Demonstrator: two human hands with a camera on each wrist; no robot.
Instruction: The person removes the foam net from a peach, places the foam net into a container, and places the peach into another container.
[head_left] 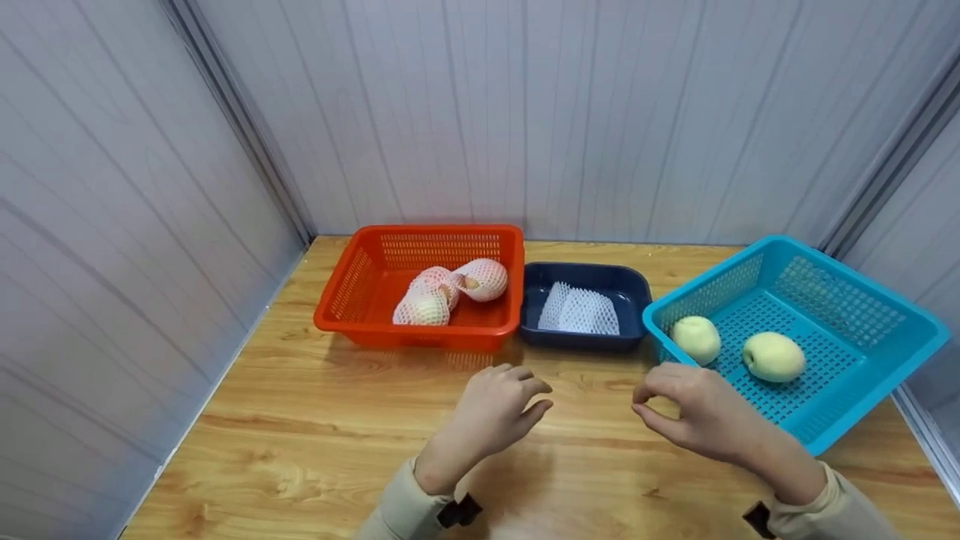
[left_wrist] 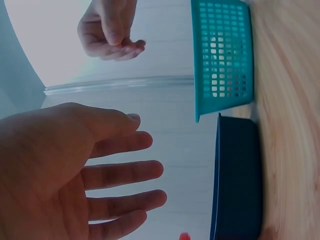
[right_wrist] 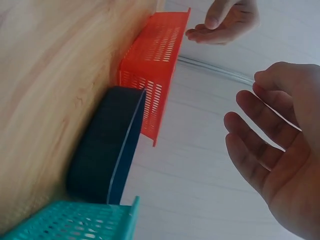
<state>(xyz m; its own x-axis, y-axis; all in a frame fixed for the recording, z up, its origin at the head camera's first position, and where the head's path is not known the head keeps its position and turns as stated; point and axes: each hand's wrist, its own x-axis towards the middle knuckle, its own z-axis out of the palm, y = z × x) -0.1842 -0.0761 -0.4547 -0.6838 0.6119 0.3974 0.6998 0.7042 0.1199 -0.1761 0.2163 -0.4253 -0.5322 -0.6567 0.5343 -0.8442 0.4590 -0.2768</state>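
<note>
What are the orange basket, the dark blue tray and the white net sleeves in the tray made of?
Orange basket: probably smooth, glossy plastic, with neat slots through its walls.
Dark blue tray: likely smooth plastic; its walls look solid, but I can't be sure.
White net sleeves: probably matte foam, judging by the puffy mesh.

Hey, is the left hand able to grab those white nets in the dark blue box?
Probably yes: the left hand looks empty, and the dark blue box is open on top just beyond it, with nothing seen covering the white nets.

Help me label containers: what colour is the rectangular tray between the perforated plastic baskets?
The tray is navy blue, clearest in head view.
</note>
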